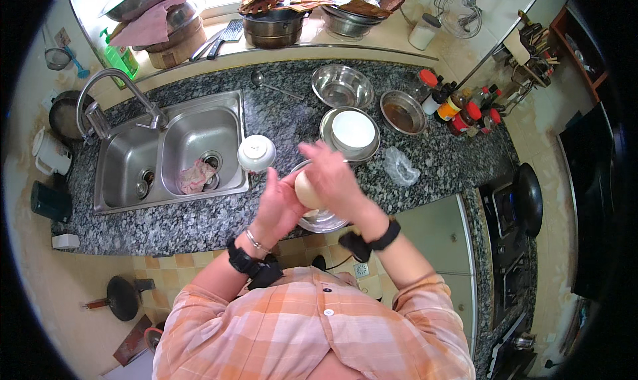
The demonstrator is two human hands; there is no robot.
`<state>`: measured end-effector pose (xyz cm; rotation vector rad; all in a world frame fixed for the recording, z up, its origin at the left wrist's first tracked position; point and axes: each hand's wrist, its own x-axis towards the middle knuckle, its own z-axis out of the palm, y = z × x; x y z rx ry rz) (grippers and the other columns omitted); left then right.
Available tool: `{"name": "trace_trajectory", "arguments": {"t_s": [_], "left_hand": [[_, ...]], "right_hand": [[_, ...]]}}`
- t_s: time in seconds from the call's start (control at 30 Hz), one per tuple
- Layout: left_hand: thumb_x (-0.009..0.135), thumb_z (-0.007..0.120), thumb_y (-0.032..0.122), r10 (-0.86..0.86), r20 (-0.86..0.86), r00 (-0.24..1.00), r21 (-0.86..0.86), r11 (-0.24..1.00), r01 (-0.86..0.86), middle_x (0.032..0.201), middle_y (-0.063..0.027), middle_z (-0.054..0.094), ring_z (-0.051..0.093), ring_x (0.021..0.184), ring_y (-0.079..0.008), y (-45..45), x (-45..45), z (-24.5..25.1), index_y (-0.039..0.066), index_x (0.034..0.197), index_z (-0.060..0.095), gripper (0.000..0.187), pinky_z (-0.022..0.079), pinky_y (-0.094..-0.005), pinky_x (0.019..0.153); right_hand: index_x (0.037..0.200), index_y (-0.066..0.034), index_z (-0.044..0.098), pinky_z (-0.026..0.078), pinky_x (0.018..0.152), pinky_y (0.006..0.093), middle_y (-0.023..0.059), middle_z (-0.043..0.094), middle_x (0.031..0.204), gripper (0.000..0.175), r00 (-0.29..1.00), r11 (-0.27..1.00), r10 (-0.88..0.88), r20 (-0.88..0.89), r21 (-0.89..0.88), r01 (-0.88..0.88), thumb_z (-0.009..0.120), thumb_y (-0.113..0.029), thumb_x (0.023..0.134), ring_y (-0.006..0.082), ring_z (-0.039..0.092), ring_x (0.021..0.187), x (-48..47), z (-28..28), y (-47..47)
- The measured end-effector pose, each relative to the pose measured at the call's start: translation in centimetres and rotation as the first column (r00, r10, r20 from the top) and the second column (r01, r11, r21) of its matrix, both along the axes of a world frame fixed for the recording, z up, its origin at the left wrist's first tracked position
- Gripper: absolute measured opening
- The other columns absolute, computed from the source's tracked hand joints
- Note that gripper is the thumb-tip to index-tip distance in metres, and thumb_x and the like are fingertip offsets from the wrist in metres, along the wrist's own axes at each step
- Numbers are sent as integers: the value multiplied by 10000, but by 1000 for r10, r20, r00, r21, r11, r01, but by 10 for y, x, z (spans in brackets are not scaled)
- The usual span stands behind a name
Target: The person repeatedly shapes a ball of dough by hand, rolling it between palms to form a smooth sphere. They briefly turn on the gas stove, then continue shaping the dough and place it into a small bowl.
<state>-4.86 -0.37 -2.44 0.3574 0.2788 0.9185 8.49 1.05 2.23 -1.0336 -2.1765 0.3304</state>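
Note:
A smooth, pale ball of what looks like dough (306, 191) is held between my hands over a stainless steel bowl (326, 224). My left hand (277, 203) cups the ball from the left, thumb raised. From the right, my right hand (333, 183) lies against it, its fingers blurred and reaching over the top. Hands and ball hide much of the bowl; a small pale bit shows inside. Just beyond stands a metal basin (326, 135) with a white round dish or lid (353, 129) in it. An upturned white bowl (256, 153) sits left of my hands.
At left is a double sink (169, 150) with a crumpled cloth (197, 176). Behind are an empty-looking metal bowl (342, 87) and a ladle (274, 85). To the right lie a bowl of brown liquid (402, 112), a clear plastic bag (401, 167), several seasoning bottles (461, 105) and a stove (506, 255).

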Motion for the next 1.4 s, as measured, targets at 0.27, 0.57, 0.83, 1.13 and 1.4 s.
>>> {"name": "trace_trajectory", "arguments": {"t_s": [0.27, 0.57, 0.83, 1.13, 1.4], "left_hand": [[1035, 186, 588, 85, -76, 993, -36, 996, -88, 1505, -112, 418, 410, 1384, -300, 6, 6, -2, 97, 1480, 360, 685, 322, -468, 1160], [1043, 184, 573, 73, 70, 995, -216, 975, -57, 1470, -119, 459, 437, 1367, -293, 7, 1, -15, 79, 1488, 346, 684, 361, -459, 1135], [1034, 166, 595, -40, 472, 881, 111, 994, -14, 1437, -158, 486, 423, 1371, -354, 10, 7, -12, 132, 1467, 399, 675, 348, -580, 1115], [1024, 104, 617, 109, -171, 979, -196, 970, -142, 1423, -144, 506, 490, 1312, -279, 9, 3, 6, 44, 1444, 399, 770, 347, -479, 1133], [1022, 162, 618, 145, -48, 988, -305, 940, -152, 1447, -93, 501, 489, 1321, -302, 17, 10, -4, 95, 1439, 429, 720, 341, -552, 1112]], "right_hand": [[1299, -40, 563, 421, 991, 560, 207, 582, 1300, 422, 982, 988, -62, 178, 148, 36, 565, -254, 935, 406, 528, 1241, 0, 6, -1], [1251, -15, 614, 472, 982, 386, 193, 650, 1199, 372, 972, 977, -34, -234, -212, -17, 535, -232, 959, 330, 632, 1104, -6, 5, 4], [1193, -43, 643, 442, 991, 498, 207, 634, 1240, 350, 989, 989, 145, 34, 13, -145, 558, -258, 930, 430, 585, 1173, -9, 2, 4], [1235, 21, 627, 492, 943, 358, 146, 687, 1160, 444, 991, 966, 66, -116, -241, -93, 392, -313, 1060, 265, 650, 1079, 23, -22, 23], [1175, 39, 651, 495, 939, 332, 120, 673, 1159, 547, 578, 764, -310, -755, -560, -321, 342, -401, 1073, 193, 635, 1061, 16, -44, 27]]}}
